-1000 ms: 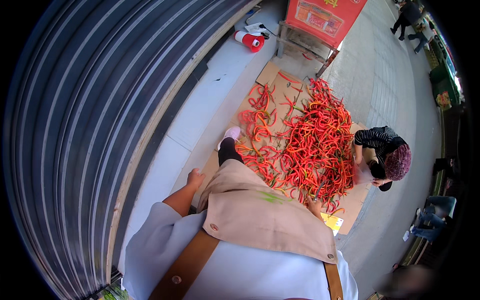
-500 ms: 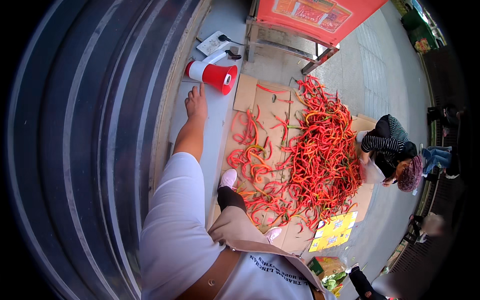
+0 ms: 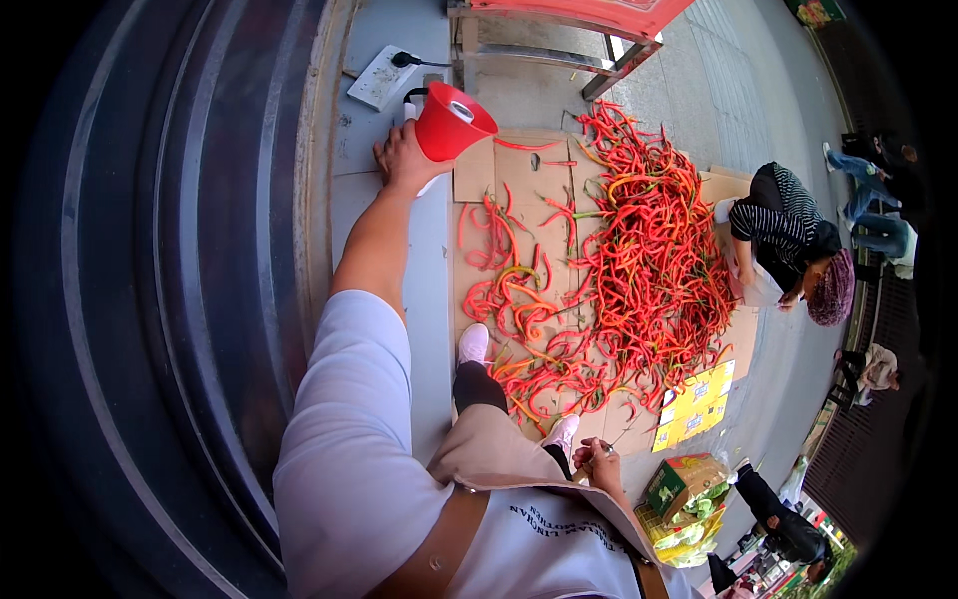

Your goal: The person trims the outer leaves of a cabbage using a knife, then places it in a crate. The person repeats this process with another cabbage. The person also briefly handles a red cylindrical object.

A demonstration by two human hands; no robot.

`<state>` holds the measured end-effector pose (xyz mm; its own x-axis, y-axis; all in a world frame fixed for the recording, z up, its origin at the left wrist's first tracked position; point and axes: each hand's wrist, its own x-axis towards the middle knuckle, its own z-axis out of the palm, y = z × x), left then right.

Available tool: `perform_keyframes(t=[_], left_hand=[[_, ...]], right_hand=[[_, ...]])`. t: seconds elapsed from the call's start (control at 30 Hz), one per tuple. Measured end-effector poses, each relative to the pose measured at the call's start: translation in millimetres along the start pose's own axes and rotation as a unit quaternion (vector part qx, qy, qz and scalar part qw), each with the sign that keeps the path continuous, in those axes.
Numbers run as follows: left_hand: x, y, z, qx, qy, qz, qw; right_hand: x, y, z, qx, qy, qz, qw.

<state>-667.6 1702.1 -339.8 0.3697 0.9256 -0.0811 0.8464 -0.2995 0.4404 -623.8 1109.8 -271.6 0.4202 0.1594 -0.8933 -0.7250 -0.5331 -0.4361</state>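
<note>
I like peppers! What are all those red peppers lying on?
The red peppers lie on flattened brown cardboard sheets on the pavement. Under the thick middle of the pile, the cardboard is covered, so it cannot be seen.

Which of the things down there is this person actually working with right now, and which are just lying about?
In hand:
- red cone-shaped plastic megaphone, gripped by the left hand
- small metal tool, kind unclear, in the right hand

Lying about:
- heap of long red chilli peppers on flattened brown cardboard sheets
- white power strip
- green and yellow cardboard box
</note>
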Motion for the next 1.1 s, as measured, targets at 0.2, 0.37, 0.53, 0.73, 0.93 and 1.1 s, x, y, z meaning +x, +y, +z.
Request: perform_keyframes(t=[0.2,0.37,0.53,0.73,0.93,1.1], left_hand=[[-69.6,69.5,-31.6,-0.654,-0.165,-0.178,0.717],[-193.9,151.2,-98.2,-0.755,-0.328,-0.266,0.501],[-295.4,205.5,-131.9,-0.763,-0.393,-0.272,0.435],[-364.5,249.4,-138.2,-0.754,-0.433,-0.243,0.431],[-401.2,281.6,-151.3,-0.725,-0.482,-0.233,0.434],[-417.7,296.6,-158.2,-0.72,-0.479,-0.243,0.44]], right_hand=[[-15.9,-99.3,54.3,-0.037,-0.031,-0.155,0.987],[-68.6,-178.9,81.6,0.033,-0.087,-0.293,0.952],[-121.8,-197.6,34.7,-0.022,-0.152,-0.354,0.923],[-172.7,-183.8,-22.1,-0.006,-0.172,-0.449,0.877],[-186.9,-175.7,-59.5,0.043,-0.196,-0.479,0.855],[-192.7,-166.3,-71.7,0.01,-0.181,-0.518,0.836]])
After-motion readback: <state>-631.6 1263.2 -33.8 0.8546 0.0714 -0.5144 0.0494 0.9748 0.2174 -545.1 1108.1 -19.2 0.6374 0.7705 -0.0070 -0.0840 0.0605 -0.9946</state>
